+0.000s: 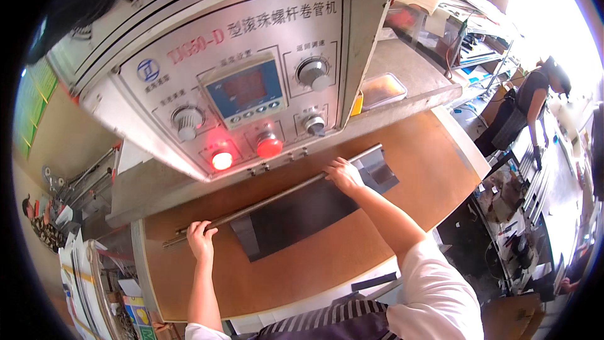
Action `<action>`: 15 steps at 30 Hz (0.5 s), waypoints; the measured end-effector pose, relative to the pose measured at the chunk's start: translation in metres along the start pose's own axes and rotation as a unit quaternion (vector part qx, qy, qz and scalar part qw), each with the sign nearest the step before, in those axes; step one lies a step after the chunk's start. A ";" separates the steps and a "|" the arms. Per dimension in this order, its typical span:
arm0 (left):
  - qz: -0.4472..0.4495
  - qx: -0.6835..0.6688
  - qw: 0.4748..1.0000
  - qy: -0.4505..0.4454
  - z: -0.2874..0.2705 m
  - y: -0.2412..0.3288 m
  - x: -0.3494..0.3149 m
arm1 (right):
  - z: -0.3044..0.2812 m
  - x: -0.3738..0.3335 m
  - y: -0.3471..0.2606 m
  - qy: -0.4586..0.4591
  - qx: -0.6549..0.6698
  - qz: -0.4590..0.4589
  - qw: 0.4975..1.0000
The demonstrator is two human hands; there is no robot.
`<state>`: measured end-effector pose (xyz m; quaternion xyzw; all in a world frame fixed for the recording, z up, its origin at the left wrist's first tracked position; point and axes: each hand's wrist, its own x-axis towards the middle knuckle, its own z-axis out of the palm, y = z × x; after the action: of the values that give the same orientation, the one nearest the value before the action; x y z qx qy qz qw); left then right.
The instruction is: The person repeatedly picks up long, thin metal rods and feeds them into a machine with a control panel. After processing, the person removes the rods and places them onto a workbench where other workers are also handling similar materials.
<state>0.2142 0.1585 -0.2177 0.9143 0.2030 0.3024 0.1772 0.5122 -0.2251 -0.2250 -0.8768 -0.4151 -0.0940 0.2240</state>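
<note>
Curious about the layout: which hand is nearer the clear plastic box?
The right hand: it is on the rod, lower in view than the clear plastic box; the left hand is farther off, toward the rod's left end.

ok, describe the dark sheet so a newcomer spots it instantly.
Find the big grey control box with the glowing red lamp; below it is a brown work surface. On it lies a long rod, and along its near side is the dark sheet. Flat and near-black with greyer ends, unlike the slim rod.
</note>
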 end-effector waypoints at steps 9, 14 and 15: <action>-0.102 0.055 0.991 -0.073 0.098 -0.048 0.084 | 0.071 0.070 0.042 -0.012 -0.017 0.187 0.982; -0.070 0.145 0.987 -0.021 0.119 -0.045 0.074 | 0.059 0.049 0.032 -0.022 -0.084 0.116 0.989; -0.117 0.187 0.970 -0.107 0.112 -0.030 0.071 | 0.056 0.034 0.024 0.040 -0.075 0.121 0.989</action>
<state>0.3286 0.1958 -0.2816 0.9280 0.3415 0.1371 0.0582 0.5510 -0.1883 -0.2702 -0.9304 -0.2884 -0.1317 0.1841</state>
